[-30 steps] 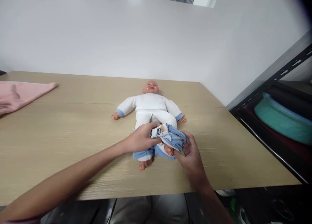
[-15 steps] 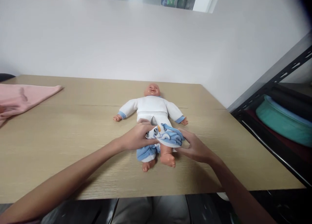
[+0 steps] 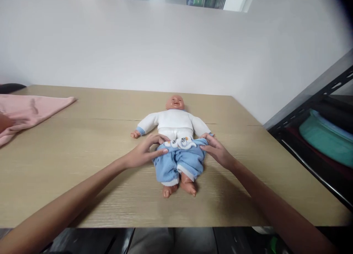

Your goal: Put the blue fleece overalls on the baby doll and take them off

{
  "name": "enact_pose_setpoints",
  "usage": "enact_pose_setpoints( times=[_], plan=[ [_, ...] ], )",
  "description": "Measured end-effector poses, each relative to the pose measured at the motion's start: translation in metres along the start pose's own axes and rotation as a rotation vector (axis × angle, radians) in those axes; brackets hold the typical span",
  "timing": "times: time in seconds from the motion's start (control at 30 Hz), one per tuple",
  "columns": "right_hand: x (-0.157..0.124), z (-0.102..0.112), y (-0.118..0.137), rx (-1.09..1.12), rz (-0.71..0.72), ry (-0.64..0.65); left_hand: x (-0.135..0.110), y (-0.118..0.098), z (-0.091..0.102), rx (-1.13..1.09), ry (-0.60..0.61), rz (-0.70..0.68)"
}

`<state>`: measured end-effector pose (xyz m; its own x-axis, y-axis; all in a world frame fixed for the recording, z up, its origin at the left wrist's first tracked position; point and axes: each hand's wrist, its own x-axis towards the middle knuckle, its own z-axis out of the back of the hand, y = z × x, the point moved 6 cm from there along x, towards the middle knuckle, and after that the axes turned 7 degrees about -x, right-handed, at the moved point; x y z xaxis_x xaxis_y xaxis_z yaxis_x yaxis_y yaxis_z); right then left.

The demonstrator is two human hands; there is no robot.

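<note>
A baby doll lies on its back on the table, head toward the wall, in a white top with blue cuffs. Blue fleece pants with white hems and a cartoon face on the front cover both its legs. Only the feet stick out below the hems. My left hand grips the waistband on its left side, thumb on the front. At the opposite side of the waistband, my right hand pinches the cloth between thumb and fingers. White cloth shows on the doll above the waistband.
The doll rests on a light wooden table against a white wall. A pink cloth lies at the far left. To the right stands a black metal rack holding a teal basin.
The pants have gone from bunched around one leg to spread over both legs and pulled up toward the waist. My hands have moved apart to the two sides of the waistband.
</note>
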<state>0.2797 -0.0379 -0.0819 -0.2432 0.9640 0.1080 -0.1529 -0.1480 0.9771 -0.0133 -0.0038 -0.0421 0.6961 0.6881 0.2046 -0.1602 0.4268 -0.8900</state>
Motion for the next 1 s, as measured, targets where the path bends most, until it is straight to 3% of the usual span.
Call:
enact_pose_setpoints(
  times=[0.13, 0.27, 0.37, 0.47, 0.53, 0.67, 0.87, 1.0],
  plan=[
    [0.027, 0.0, -0.008, 0.021, -0.039, -0.148, 0.015, 0.031, 0.001, -0.293, -0.172, 0.126],
    [0.028, -0.006, -0.026, -0.065, -0.036, -0.199, 0.009, 0.048, 0.001, -0.328, -0.24, 0.172],
    [0.019, -0.012, -0.038, -0.001, -0.075, -0.17, 0.0, 0.05, 0.002, -0.258, -0.109, 0.204],
    [0.013, -0.021, -0.043, 0.233, -0.161, -0.124, -0.005, 0.049, 0.001, -0.27, 0.077, 0.233],
    [0.012, -0.026, -0.043, 0.355, -0.194, -0.105, -0.006, 0.049, 0.003, -0.293, 0.106, 0.237],
    [0.016, -0.026, -0.048, 0.411, -0.215, -0.041, -0.004, 0.058, 0.008, -0.414, -0.02, 0.252],
    [0.023, 0.001, -0.063, 0.179, -0.166, -0.017, -0.001, 0.065, 0.015, -0.451, -0.18, 0.215],
    [0.025, 0.007, -0.042, 0.066, -0.046, -0.038, 0.006, 0.051, 0.03, -0.417, -0.331, 0.062]
  ],
)
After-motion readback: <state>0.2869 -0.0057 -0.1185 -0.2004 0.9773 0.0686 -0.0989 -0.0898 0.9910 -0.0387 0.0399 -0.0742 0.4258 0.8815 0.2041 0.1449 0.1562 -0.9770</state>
